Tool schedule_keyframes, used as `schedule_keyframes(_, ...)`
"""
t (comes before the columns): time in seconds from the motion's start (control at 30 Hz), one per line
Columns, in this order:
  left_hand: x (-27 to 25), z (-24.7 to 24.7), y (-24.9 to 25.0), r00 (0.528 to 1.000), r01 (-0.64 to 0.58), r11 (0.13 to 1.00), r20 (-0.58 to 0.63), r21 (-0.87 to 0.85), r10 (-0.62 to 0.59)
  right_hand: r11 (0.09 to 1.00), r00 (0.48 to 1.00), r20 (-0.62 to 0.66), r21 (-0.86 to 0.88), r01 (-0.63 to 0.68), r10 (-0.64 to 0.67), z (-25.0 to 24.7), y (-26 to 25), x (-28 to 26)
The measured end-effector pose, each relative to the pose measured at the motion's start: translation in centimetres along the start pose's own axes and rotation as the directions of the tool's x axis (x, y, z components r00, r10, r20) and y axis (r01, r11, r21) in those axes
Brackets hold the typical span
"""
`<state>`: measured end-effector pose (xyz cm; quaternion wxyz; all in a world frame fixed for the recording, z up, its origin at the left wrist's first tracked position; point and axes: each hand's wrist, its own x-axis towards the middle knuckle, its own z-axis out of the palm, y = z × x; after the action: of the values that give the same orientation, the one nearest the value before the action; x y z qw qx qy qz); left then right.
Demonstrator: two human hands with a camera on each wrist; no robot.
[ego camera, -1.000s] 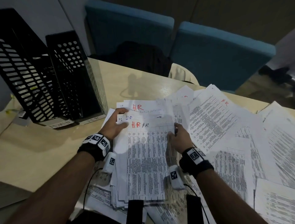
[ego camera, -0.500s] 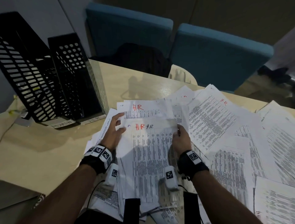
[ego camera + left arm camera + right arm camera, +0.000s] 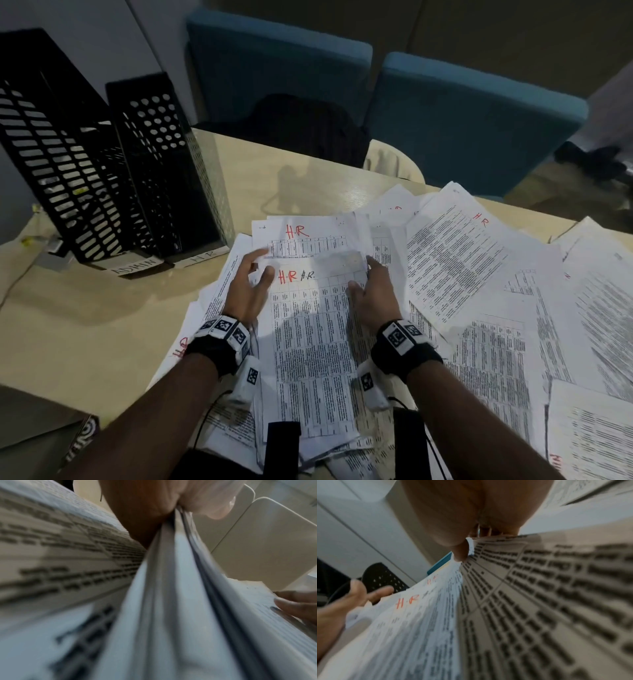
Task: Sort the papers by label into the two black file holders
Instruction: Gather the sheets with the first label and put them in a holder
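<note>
On the table's paper pile, the left hand (image 3: 247, 291) and right hand (image 3: 371, 295) pinch the H.R stack (image 3: 313, 346) by its sides; square its edges before lifting toward the H.R holder (image 3: 164, 164).

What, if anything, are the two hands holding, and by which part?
Both hold the stack of papers headed "H.R": the left hand grips its upper left edge, the right hand its upper right edge.
</note>
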<state>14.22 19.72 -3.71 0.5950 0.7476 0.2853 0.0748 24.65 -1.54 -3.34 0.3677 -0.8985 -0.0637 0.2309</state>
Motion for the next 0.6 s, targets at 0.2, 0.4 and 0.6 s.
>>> schedule_keyframes(0.2,0.2,0.4,0.2,0.999,0.031,0.999,0.035,0.016,-0.032,0.963,0.996,0.055,-0.259,0.075,-0.063,1.7,-0.1,-1.3)
schedule_keyframes(0.4,0.5,0.3,-0.8,0.996,0.089,0.996,-0.002,0.021,-0.089,0.986,0.997,0.044,-0.155,0.068,-0.062,0.2,0.2,-0.3)
schedule_keyframes(0.6,0.1,1.0,-0.7,0.982,0.165,0.986,0.099,-0.035,-0.161,0.988,0.997,-0.015,0.132,0.075,-0.073,-0.7,-0.3,0.5)
